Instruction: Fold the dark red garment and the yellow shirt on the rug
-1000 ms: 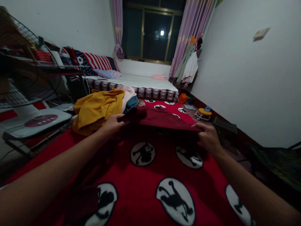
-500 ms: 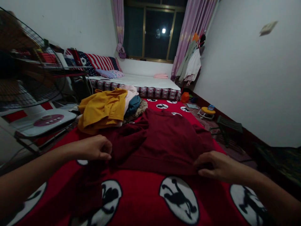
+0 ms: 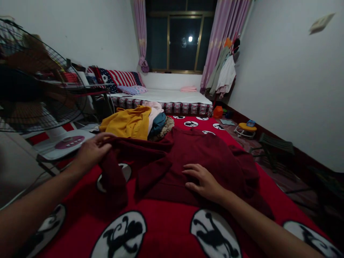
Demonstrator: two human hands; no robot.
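**Our Left Hand (image 3: 94, 148) Has a Sleeve (image 3: 115, 179)**

Our left hand pinches the sleeve of the dark red shirt (image 3: 199, 154) between thumb and fingers. The end of the sleeve hangs down below the hand. The fingers cover the bit they grip, so we cannot see that part of the cloth.

Our right hand (image 3: 202, 182) is loose, with its fingers a little bent and apart. It is over the front of the shirt and looks like it rests there. Its palm is hidden, so we cannot tell how much of it touches. Our right arm covers some of the bottom edge of the shirt.

The shirt lies spread out on the red blanket (image 3: 166, 229). Its other sleeve is on the right side, but it is dark there and hard to make out. The picture cuts off the near end of the blanket.

Just past our left hand is a heap of clothes. The yellow top (image 3: 126, 122) hides part of the pale pink cloth (image 3: 154, 113) and the blue cloth (image 3: 158, 124). We cannot tell what those two are.

The fan (image 3: 24, 82) is cut off on the left.
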